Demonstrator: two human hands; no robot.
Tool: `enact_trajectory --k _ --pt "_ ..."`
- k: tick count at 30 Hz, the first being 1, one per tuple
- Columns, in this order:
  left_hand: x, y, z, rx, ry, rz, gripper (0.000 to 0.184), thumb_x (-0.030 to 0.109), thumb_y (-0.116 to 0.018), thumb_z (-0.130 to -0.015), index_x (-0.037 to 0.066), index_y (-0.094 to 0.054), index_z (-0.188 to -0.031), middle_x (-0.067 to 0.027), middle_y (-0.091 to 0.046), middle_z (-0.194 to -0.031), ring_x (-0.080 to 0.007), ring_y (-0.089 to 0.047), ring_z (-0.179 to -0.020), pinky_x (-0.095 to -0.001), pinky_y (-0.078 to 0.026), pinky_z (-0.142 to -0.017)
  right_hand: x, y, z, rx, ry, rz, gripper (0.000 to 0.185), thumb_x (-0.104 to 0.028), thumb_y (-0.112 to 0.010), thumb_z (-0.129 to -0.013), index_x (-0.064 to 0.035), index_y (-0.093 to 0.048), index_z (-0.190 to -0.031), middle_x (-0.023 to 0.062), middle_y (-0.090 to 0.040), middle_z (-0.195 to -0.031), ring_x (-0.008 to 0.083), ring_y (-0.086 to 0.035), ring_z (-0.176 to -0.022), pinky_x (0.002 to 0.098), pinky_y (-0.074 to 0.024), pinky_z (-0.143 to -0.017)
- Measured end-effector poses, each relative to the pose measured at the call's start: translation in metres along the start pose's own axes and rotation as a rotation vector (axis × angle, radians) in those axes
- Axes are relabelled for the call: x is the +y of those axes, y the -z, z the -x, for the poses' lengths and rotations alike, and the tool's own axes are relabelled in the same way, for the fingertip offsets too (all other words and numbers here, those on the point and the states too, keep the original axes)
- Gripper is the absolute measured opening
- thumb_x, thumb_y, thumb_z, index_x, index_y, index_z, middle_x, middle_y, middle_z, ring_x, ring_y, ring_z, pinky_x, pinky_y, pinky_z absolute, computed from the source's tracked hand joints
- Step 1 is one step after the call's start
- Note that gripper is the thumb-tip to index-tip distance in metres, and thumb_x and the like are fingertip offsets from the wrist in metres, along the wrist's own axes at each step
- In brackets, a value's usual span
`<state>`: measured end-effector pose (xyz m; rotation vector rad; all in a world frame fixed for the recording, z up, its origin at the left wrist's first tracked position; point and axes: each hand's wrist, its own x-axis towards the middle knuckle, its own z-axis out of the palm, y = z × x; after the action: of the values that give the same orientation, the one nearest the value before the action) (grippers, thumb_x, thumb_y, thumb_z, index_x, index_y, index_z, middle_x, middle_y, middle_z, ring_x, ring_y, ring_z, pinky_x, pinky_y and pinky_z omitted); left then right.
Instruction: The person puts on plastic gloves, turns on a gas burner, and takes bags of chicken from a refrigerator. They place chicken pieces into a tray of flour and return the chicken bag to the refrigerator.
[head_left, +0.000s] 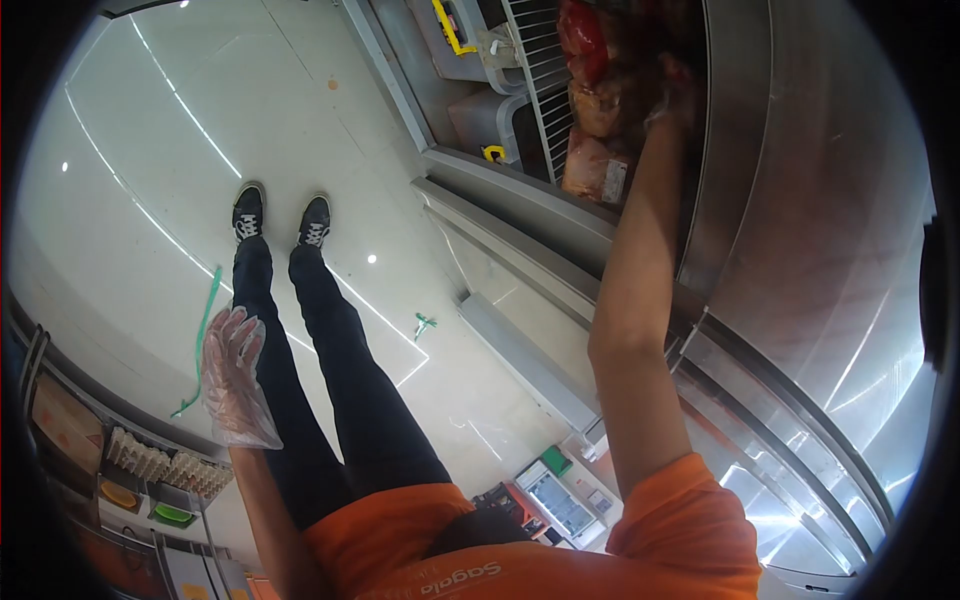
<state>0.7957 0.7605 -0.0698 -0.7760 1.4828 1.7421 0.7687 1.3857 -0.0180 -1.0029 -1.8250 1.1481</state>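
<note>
My left hand [236,375], in a clear plastic glove, hangs beside my left leg. Its fingers are loosely bent, and nothing shows in them. On the other side, my right arm reaches up into a steel refrigerator [740,130]. My right hand [672,98] is deep in shadow there, close to plastic-wrapped packs of meat. Its fingers are too dim to make out, so I cannot tell whether it grips a pack. One pale pack with a white label [598,170] lies nearest the front edge, a brownish pack [597,107] is behind it, and a red pack [583,38] lies farther in.
A wire rack [538,75] borders the packs. Grey bins with yellow handles [494,153] sit beyond it. A green strip [207,325] and a small green scrap [424,325] lie on the shiny floor [170,180]. Egg trays [140,455] stand on shelving at lower left.
</note>
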Motion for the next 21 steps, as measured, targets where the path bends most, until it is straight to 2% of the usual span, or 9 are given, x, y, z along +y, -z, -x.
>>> enact_trajectory --k 5,8,11,13,17,19,21 --pt "-0.023 0.011 -0.009 -0.048 0.036 0.085 0.065 0.053 -0.053 -0.095 0.001 -0.046 -0.134 -0.0152 -0.055 -0.127 -0.0265 -0.055 -0.117 -0.0405 -0.042 -0.103 -0.001 -0.027 -0.013 -0.157 -0.071 -0.127 0.031 -0.011 -0.057 -0.092 -0.0033 -0.058 -0.122 0.0138 -0.063 -0.118 0.0225 -0.060 -0.112 0.0316 -0.0543 -0.089" --pt "-0.056 -0.016 -0.010 -0.030 0.075 0.033 0.061 0.053 -0.056 -0.093 0.004 -0.054 -0.128 -0.0125 -0.061 -0.117 -0.0233 -0.060 -0.110 -0.0360 -0.046 -0.098 0.023 -0.029 -0.002 -0.215 -0.137 -0.155 0.031 -0.010 -0.057 -0.092 -0.0032 -0.057 -0.123 0.0140 -0.063 -0.118 0.0222 -0.060 -0.112 0.0311 -0.0546 -0.088" --pt "-0.105 -0.032 -0.012 -0.186 0.270 0.129 0.062 0.055 -0.061 -0.090 0.003 -0.057 -0.125 -0.0104 -0.063 -0.112 -0.0201 -0.063 -0.101 -0.0328 -0.052 -0.089 0.038 -0.024 0.014 -0.243 -0.167 -0.188 0.031 -0.009 -0.056 -0.093 -0.0030 -0.057 -0.123 0.0142 -0.063 -0.119 0.0220 -0.060 -0.112 0.0307 -0.0548 -0.088" --pt "-0.113 -0.035 -0.007 -0.176 0.386 0.073 0.060 0.054 -0.061 -0.091 0.003 -0.058 -0.124 -0.0097 -0.063 -0.111 -0.0198 -0.064 -0.100 -0.0323 -0.052 -0.087 0.041 -0.025 0.016 -0.254 -0.172 -0.204 0.031 -0.008 -0.056 -0.093 -0.0029 -0.057 -0.123 0.0144 -0.062 -0.119 0.0219 -0.060 -0.113 0.0304 -0.0550 -0.088" --pt "-0.126 -0.016 -0.029 -0.249 0.426 0.093 0.065 0.057 -0.054 -0.093 0.004 -0.051 -0.131 -0.0092 -0.061 -0.115 -0.0210 -0.062 -0.103 -0.0342 -0.049 -0.092 0.046 -0.021 0.012 -0.266 -0.182 -0.235 0.031 -0.007 -0.055 -0.093 -0.0027 -0.057 -0.123 0.0147 -0.062 -0.119 0.0215 -0.060 -0.113 0.0299 -0.0554 -0.087" --pt "-0.128 -0.014 -0.032 -0.227 0.382 0.075 0.066 0.058 -0.052 -0.093 0.006 -0.049 -0.133 -0.0093 -0.060 -0.117 -0.0202 -0.061 -0.104 -0.0335 -0.047 -0.092 0.047 -0.025 0.006 -0.284 -0.183 -0.246 0.030 -0.006 -0.055 -0.093 -0.0026 -0.057 -0.123 0.0148 -0.062 -0.119 0.0214 -0.059 -0.113 0.0296 -0.0555 -0.087" --pt "-0.128 -0.013 -0.033 -0.212 0.426 0.086 0.064 0.058 -0.052 -0.094 0.007 -0.049 -0.132 -0.0088 -0.061 -0.117 -0.0191 -0.061 -0.104 -0.0336 -0.046 -0.093 0.042 -0.030 -0.006 -0.294 -0.180 -0.254 0.030 -0.005 -0.055 -0.093 -0.0025 -0.056 -0.123 0.0150 -0.062 -0.119 0.0212 -0.059 -0.113 0.0293 -0.0557 -0.086"
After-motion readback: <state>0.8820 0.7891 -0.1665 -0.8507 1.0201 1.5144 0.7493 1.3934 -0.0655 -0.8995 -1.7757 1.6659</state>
